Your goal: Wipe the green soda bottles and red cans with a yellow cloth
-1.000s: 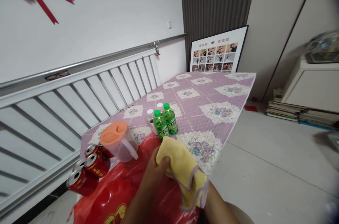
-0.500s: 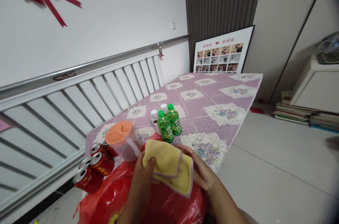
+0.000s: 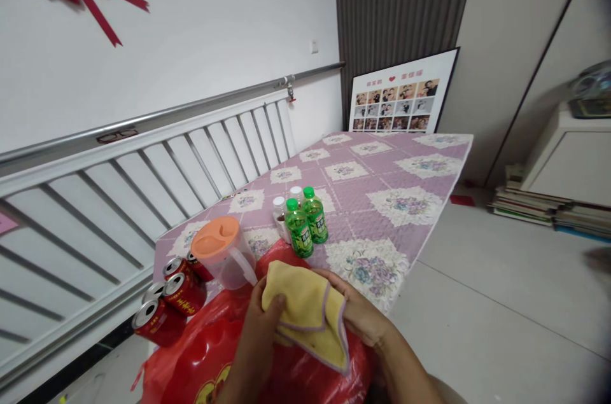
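Note:
A yellow cloth (image 3: 305, 308) with a purple hem is folded between both my hands, low in the middle of the view. My left hand (image 3: 260, 327) grips its left side with the thumb on top. My right hand (image 3: 365, 318) closes on its right edge from beneath. The cloth hangs over a red plastic bag (image 3: 210, 359) at the near end of a table with a purple floral cover (image 3: 382, 194). Just beyond the cloth stand two green bottles (image 3: 306, 229) and two white-capped bottles (image 3: 279, 213).
A clear jug with an orange lid (image 3: 220, 251) and several red cans (image 3: 167, 302) sit at the table's near left. A white slatted radiator (image 3: 143, 188) runs along the left wall. A framed photo board (image 3: 398, 95) leans at the far end. Stacked books (image 3: 544, 210) lie on the floor right.
My right hand came up from under the cloth and took its right edge. The cloth went from hanging loose to folded between both hands, and shifted slightly left.

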